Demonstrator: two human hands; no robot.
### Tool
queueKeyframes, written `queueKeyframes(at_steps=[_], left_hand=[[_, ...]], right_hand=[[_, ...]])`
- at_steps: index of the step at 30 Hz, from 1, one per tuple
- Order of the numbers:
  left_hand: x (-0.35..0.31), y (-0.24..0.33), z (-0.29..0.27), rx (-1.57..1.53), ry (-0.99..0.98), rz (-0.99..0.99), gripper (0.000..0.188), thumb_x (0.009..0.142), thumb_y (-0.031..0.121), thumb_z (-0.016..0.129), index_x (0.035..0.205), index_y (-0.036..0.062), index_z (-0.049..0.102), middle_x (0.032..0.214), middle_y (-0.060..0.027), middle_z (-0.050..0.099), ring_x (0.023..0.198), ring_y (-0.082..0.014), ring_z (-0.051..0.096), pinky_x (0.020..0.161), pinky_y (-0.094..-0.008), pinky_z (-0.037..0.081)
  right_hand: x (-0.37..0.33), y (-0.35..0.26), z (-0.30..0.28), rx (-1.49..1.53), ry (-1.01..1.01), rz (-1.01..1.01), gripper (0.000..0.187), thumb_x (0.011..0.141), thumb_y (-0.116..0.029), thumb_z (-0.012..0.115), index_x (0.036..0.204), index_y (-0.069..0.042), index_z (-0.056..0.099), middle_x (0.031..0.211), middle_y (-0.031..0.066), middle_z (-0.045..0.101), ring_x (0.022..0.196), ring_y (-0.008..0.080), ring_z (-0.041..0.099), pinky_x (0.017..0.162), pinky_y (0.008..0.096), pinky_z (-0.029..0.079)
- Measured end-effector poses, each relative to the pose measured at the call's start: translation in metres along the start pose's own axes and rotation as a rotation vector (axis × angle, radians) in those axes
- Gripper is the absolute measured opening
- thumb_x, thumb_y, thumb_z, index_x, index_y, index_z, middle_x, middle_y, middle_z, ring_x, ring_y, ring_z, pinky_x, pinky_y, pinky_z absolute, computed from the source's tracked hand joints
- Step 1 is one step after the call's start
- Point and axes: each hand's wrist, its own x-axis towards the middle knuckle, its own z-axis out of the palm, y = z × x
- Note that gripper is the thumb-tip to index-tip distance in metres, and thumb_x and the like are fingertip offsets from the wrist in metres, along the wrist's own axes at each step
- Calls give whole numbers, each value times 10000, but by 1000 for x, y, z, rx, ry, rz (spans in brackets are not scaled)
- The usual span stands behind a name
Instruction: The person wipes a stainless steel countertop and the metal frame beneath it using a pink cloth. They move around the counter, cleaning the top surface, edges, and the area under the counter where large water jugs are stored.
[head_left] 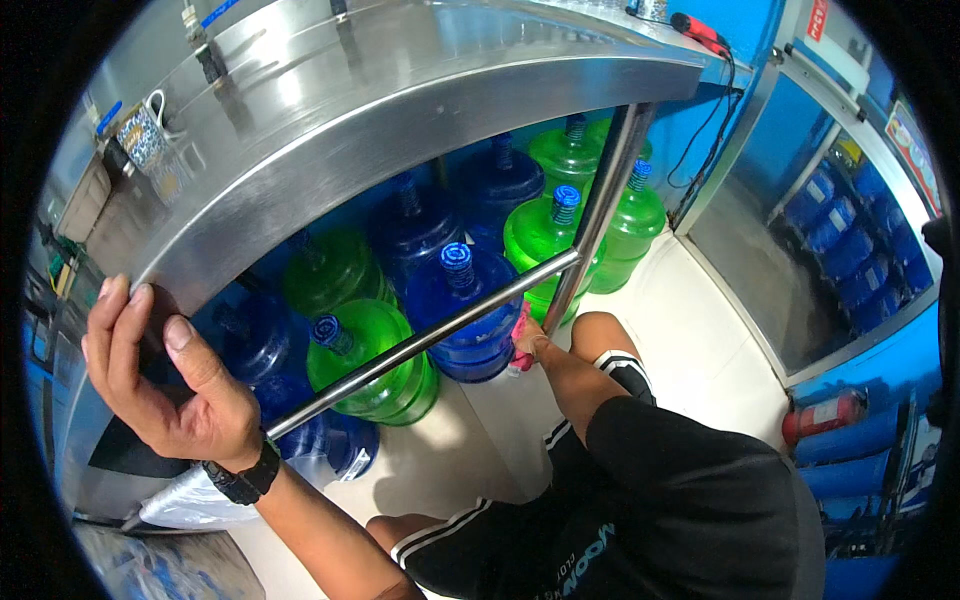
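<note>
My left hand is raised at the left corner of the stainless steel counter, its fingertips resting on the edge with fingers apart and nothing in the palm. Down low, my right hand is closed on a pink cloth, between a blue water jug and the steel table leg. Part of that hand is hidden by the leg and the jug. A steel crossbar passes in front of the blue jug and a green water jug. Both have blue caps.
Several more blue and green jugs stand beneath the counter. At the right is a glass door in a metal frame, with a red fire extinguisher near it. A mug and a red-handled corded tool lie on top.
</note>
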Motion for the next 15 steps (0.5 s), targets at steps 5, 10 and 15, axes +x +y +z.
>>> queueKeyframes(at_steps=[5, 10, 15], left_hand=[[4, 4, -3, 101, 2, 32, 261, 927, 65, 664, 1183, 33, 701, 1274, -170, 693, 1260, -309, 610, 1198, -470, 300], [4, 1, -1, 100, 23, 53, 272, 916, 96, 672, 1183, 57, 711, 1273, -165, 704, 1255, -300, 620, 1201, -478, 288], [2, -3, -1, 106, 26, 64, 268, 918, 113, 672, 1178, 64, 715, 1271, -152, 710, 1246, -297, 628, 1201, -477, 286]], right_hand=[[-12, -31, -30, -236, -405, 89, 456, 845, -232, 610, 1272, -114, 719, 1372, 132, 676, 1283, 309, 628, 1145, 389, 436], [-27, -51, -47, -160, -522, 131, 418, 876, -242, 596, 1264, -164, 731, 1349, 92, 685, 1261, 282, 638, 1097, 410, 476], [-70, -35, -24, 324, -439, 314, 398, 925, -299, 568, 1263, -140, 706, 1296, 90, 686, 1206, 276, 647, 1055, 434, 495]])
